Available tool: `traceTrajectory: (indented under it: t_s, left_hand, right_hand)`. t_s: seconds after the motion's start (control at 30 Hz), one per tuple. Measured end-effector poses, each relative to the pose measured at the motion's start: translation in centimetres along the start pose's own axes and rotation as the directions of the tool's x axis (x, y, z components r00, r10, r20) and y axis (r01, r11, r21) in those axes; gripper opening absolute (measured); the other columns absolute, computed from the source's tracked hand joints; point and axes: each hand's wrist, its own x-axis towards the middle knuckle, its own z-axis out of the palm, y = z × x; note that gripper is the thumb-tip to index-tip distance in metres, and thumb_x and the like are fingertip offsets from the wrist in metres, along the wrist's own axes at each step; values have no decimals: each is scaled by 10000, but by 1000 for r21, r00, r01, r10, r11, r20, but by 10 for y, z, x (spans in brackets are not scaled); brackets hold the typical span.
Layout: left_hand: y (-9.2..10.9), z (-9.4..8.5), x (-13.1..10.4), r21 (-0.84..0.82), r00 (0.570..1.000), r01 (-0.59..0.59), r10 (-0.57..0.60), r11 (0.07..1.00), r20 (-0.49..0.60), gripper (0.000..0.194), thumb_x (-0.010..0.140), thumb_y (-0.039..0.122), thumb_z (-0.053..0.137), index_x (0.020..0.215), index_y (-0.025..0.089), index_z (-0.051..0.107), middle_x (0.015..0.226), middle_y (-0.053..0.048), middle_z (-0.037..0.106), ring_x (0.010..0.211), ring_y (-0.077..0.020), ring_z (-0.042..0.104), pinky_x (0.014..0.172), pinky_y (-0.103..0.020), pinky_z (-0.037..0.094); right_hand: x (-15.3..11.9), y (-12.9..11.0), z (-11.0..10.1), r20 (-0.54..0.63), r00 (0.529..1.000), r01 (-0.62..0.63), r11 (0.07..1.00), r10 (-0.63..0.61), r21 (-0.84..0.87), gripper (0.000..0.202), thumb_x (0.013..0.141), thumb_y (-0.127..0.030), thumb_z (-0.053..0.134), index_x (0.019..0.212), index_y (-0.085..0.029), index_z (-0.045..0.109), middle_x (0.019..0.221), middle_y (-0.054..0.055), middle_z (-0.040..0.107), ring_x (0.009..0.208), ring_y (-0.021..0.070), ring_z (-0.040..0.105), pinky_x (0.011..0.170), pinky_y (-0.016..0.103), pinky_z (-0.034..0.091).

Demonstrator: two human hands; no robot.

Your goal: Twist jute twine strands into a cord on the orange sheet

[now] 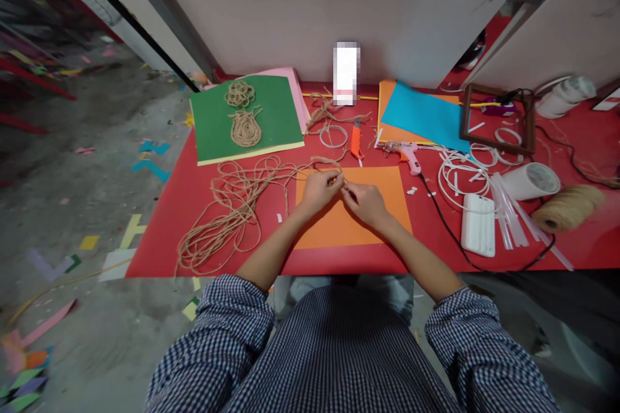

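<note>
Both hands meet over an orange sheet of paper (353, 232) on the red table. My left hand (320, 190) is closed with fingertips pinched on jute twine (334, 161), which runs off toward a loose tangled heap of twine (237, 206) on the left. Close beside it, my right hand (364, 201) is also closed, its fingertips pinched at the same twine; the exact piece between the fingers is small and partly hidden. Just beyond the hands lie an orange utility knife (356, 141) and a clear ring (333, 136).
Coiled twine (245, 128) rests on a green sheet (276, 103) at back left. A pink glue gun (409, 158), its black cord, a white power bank-like box (478, 224), glue sticks (506, 213), a twine spool (568, 208) and a wooden frame (529, 129) occupy the right.
</note>
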Motion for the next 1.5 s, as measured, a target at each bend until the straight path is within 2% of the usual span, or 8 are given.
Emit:
traceTrajectory:
  t_s: [0.17,0.33,0.53,0.63,0.73,0.97,1.13,1.5]
  left_hand:
    - [5,7,-5,-150,999,2,4,989,39,399,985,451,512,696,183,572,599,20,443,595,-129,388,600,-289,286]
    - [6,11,-7,-237,998,56,-60,970,-10,439,1031,530,457,856,175,647,688,7,558,644,-136,482,649,-271,372]
    - [5,11,-6,-180,1000,2,-5,984,-16,430,1061,508,435,841,184,614,702,-9,583,657,-149,512,660,-276,385]
    - [6,11,-7,-79,998,-43,46,996,37,384,1081,445,414,910,186,640,785,-49,671,705,-173,586,705,-290,412]
    - [7,9,-9,63,994,-75,70,995,89,340,1090,393,393,1047,189,662,867,-87,731,755,-211,653,727,-309,416]
    - [13,4,-13,261,988,-90,54,961,143,379,1104,408,336,1209,204,638,977,-134,778,844,-276,719,758,-342,436]
    - [15,3,-13,373,979,-123,51,919,199,342,1087,370,359,1235,197,615,1000,-162,784,866,-299,729,773,-355,450]
    - [29,-6,-13,537,951,-138,-41,832,308,400,1090,369,320,1319,193,596,1093,-181,783,980,-331,745,843,-392,481]
  right_hand:
    - [-2,3,12,11,1000,1,998,0,-63,316,1074,-337,451,1062,-220,744,1015,104,795,761,229,656,734,335,358]
    - [-2,0,4,11,1000,-6,1000,6,-21,367,1079,-384,450,889,-210,711,868,101,752,767,228,640,744,337,371]
    - [-1,-5,-1,-206,960,-121,946,189,300,228,1053,-418,492,1116,-224,594,1129,94,695,828,193,651,801,331,461]
    - [3,3,7,-139,949,-175,840,283,513,312,1008,-447,551,1247,-253,500,1236,77,672,736,155,640,734,313,495]
    - [6,10,12,-12,968,-192,769,251,610,341,1019,-457,506,1295,-258,477,1061,35,694,658,154,621,651,290,481]
    - [5,9,-6,-101,984,-123,971,146,203,282,1037,-322,473,1239,-220,642,921,59,728,834,232,660,801,324,443]
    - [7,13,-10,-98,991,-76,989,88,126,260,1039,-278,454,1101,-211,696,1054,98,766,921,253,672,823,329,425]
    - [8,16,-7,-117,993,-22,999,25,29,178,1012,-269,518,930,-198,659,940,89,713,833,231,605,737,328,356]
